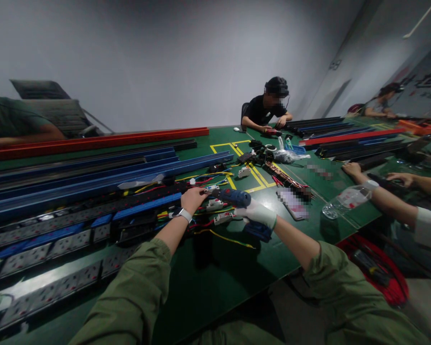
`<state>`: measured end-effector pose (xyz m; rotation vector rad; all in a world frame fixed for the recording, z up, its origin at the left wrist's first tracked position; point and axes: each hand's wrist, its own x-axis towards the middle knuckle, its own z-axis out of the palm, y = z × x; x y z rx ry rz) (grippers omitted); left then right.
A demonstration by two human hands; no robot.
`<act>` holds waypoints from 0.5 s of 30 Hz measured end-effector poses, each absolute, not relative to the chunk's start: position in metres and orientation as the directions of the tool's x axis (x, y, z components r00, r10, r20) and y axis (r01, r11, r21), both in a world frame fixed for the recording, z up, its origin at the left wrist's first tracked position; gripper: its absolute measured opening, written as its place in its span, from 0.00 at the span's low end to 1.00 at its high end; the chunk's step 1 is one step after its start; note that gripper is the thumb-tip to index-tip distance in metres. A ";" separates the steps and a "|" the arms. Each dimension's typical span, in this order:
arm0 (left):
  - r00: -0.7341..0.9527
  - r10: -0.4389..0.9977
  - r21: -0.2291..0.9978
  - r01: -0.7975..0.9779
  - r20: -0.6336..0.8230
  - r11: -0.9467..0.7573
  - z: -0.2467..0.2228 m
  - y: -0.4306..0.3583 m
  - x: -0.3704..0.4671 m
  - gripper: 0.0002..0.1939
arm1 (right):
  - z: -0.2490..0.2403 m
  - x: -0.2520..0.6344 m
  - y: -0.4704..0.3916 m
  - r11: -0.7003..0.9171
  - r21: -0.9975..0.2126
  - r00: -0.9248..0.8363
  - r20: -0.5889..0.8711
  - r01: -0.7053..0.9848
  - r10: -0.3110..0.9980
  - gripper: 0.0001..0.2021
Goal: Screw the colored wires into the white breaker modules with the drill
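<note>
Cordless driver (237,197), blue, was held in the gloved right hand (257,214), its nose laid toward a small white breaker (212,188) among loose wires (215,225) on the green counter (215,282). Left hand (193,199), bare, was closed down on that part beside a long blue socket strip (143,205). Risks judged: fingers were set close to the bit, so a slip could nick them; slack yellow and red wires could be caught and wound in; a second breaker (223,218) near the wrist could be knocked aside.
</note>
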<state>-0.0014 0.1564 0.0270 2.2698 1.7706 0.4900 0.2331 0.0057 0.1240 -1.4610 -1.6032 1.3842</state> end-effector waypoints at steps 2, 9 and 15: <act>0.213 0.969 0.373 0.895 0.125 -0.244 0.027 0.156 -0.001 0.20 | 0.123 0.234 0.006 -0.121 -0.920 -0.250 -0.225 0.372 0.942 0.26; 0.206 0.971 0.387 0.891 0.125 -0.239 0.027 0.156 -0.001 0.21 | 0.117 0.235 0.008 -0.114 -0.913 -0.242 -0.222 0.391 0.945 0.19; 0.201 0.971 0.380 0.895 0.128 -0.235 0.024 0.158 -0.001 0.19 | 0.118 0.235 0.008 -0.111 -0.910 -0.232 -0.217 0.399 0.948 0.17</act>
